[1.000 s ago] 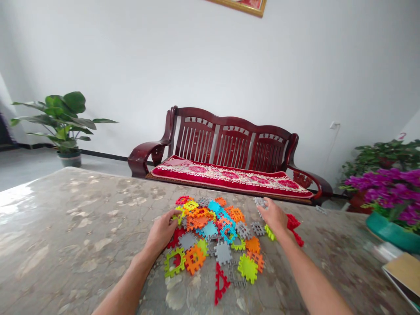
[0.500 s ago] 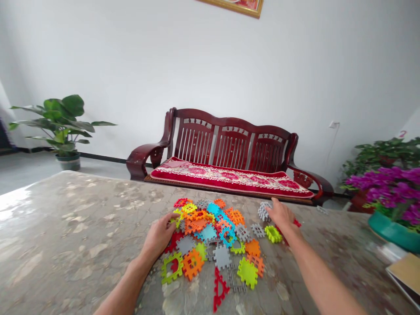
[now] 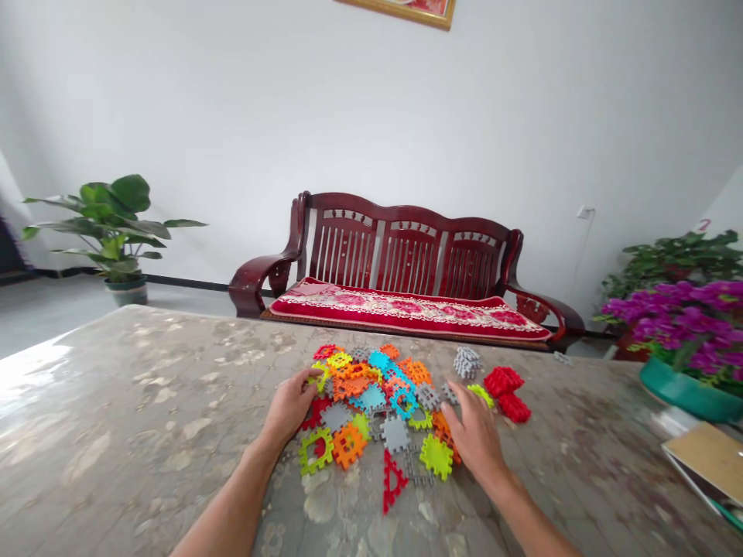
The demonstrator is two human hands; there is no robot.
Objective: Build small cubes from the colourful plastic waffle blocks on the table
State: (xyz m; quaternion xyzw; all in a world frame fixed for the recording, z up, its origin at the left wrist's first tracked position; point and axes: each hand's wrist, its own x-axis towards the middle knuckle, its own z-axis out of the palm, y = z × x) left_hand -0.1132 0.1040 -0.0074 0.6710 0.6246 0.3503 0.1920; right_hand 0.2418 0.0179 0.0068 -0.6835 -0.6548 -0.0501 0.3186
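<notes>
Many toothed plastic puzzle pieces in several colours lie in a loose pile on the table. My left hand (image 3: 292, 406) rests at the pile's left edge, thumb and index finger apart, its fingertips by a yellow-green piece (image 3: 319, 379). My right hand (image 3: 476, 433) is over the right side, fingers spread, fingertips at a small grey piece (image 3: 450, 392); it holds nothing. Beneath it, an orange piece (image 3: 442, 428) is partly hidden. Just beyond the fingers sits a lime-green stack (image 3: 481, 394). Nearer me lie a lime square (image 3: 436, 456) and a red triangle (image 3: 393, 481).
A grey stack (image 3: 467, 362) and red stacks (image 3: 505, 381) stand right of the pile. Farther right are a teal pot (image 3: 685, 391) of purple flowers and a tan book or box (image 3: 708, 456). A wooden bench (image 3: 406, 255) is beyond the table (image 3: 174, 402).
My right hand has drawn back from the grey stack toward the pile, uncovering the red stacks. My left hand stays at the pile's left edge. The view has shifted slightly.
</notes>
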